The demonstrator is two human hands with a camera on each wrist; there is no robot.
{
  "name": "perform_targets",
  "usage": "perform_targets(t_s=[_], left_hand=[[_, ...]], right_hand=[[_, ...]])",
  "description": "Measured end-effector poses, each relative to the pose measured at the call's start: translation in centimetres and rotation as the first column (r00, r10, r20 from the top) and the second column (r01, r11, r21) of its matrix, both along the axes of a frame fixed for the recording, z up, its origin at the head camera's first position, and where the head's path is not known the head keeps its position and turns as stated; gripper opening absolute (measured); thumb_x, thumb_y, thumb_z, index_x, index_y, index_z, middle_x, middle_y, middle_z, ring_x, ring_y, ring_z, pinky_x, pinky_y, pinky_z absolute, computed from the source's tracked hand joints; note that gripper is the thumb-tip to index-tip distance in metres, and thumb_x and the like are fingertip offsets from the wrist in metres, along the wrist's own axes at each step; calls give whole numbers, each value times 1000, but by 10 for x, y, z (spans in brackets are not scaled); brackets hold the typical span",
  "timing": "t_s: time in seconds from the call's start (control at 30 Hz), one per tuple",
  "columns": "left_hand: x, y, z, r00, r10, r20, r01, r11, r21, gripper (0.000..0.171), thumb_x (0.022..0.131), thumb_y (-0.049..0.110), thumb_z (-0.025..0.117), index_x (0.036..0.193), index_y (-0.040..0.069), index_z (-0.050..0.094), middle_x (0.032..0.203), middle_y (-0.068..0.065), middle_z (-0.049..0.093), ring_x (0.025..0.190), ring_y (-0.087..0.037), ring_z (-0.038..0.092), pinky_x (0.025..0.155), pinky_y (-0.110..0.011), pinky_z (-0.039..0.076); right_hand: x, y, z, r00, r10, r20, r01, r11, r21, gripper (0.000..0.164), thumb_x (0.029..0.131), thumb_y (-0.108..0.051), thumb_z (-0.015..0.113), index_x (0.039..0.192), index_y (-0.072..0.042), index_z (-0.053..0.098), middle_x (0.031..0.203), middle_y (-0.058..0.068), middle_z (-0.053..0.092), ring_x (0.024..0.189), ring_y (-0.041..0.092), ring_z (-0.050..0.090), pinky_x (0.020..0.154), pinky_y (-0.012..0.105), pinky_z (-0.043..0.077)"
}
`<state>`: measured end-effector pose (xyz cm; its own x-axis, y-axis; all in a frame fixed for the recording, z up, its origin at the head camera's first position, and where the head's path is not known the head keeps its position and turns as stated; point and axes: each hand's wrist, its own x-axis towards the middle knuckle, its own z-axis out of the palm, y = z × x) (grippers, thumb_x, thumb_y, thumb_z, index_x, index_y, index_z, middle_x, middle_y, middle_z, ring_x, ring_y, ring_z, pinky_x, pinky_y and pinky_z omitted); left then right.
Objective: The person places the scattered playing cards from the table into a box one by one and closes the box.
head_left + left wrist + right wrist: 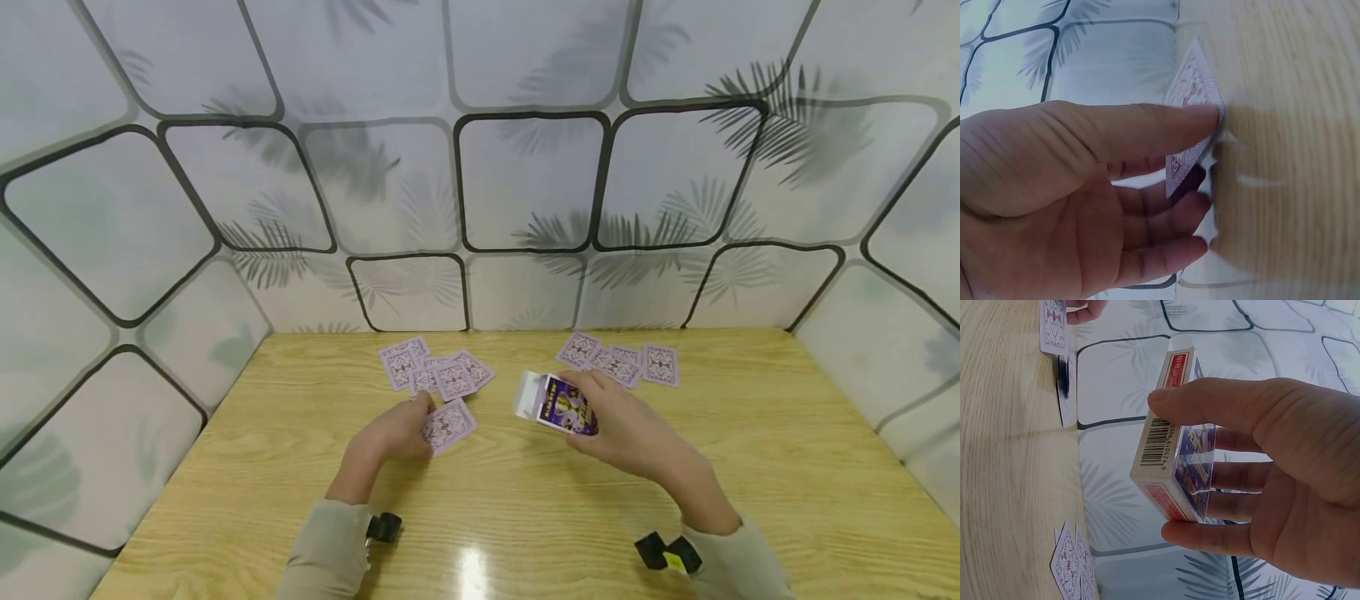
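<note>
My left hand (396,432) pinches a playing card (452,423) with a purple-patterned back, low over the table. In the left wrist view the thumb (1191,128) lies on the card's patterned face, and the fingers are behind it. My right hand (626,423) grips a purple card box (567,406) above the table, its white flap (528,395) open and pointing left. The right wrist view shows the box's barcode side (1159,440), with my thumb across that side and fingers round the other. What the box contains is hidden.
Several face-down cards (454,380) lie scattered on the wooden table (495,517) at centre left, partly overlapping. More cards (617,367) lie at the back right, beyond my right hand. A patterned cloth wall (532,183) encloses the table's back and sides.
</note>
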<state>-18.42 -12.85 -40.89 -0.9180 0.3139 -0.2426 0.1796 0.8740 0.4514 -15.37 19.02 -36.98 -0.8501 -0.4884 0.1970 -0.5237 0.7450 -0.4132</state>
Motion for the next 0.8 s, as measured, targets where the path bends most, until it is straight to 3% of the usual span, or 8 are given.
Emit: perform_targets(t_s=[0.17, 0.33, 0.5, 0.67, 0.8], left_hand=[[0, -3, 2, 997, -42, 66, 37, 997, 64, 34, 80, -5, 63, 108, 9, 51, 85, -3, 58, 73, -17, 50, 64, -31, 39], [-3, -9, 7, 989, -135, 55, 122, 973, 198, 23, 85, -4, 57, 104, 8, 53, 82, -3, 57, 68, -15, 47, 59, -28, 38], [-5, -12, 17, 983, -183, 9, 169, 925, 342, 15, 88, 4, 61, 102, 6, 54, 81, -5, 55, 67, -14, 51, 59, -27, 45], [-2, -11, 28, 990, -132, 55, 85, 852, 516, 15, 91, 10, 61, 104, 4, 54, 84, -11, 56, 66, -22, 59, 62, -42, 53], [1, -10, 37, 992, -106, 68, 44, 801, 597, 20, 92, 13, 60, 108, 3, 54, 85, -14, 57, 68, -33, 62, 63, -51, 53]], right_hand=[[0, 0, -1, 1000, -1, -17, 1, 1000, 3, 78, 76, -23, 79, 142, -10, 39, 117, 7, 55, 87, 11, 54, 69, 26, 48], [-1, 0, 0, 1000, 0, -28, 1, 1000, 12, 79, 76, -24, 79, 142, -10, 38, 119, 8, 56, 89, 13, 55, 70, 27, 49], [-1, 1, 2, 1000, -2, -28, 3, 1000, 14, 78, 76, -24, 79, 141, -8, 39, 119, 9, 56, 89, 13, 56, 69, 26, 49], [-1, 1, 3, 1000, -3, -22, 3, 1000, 17, 79, 76, -25, 79, 142, -9, 39, 119, 9, 56, 88, 12, 56, 68, 25, 48], [-1, 1, 1, 1000, 0, -19, 0, 1000, 13, 79, 76, -25, 79, 142, -10, 39, 116, 8, 56, 86, 11, 55, 66, 24, 48]])
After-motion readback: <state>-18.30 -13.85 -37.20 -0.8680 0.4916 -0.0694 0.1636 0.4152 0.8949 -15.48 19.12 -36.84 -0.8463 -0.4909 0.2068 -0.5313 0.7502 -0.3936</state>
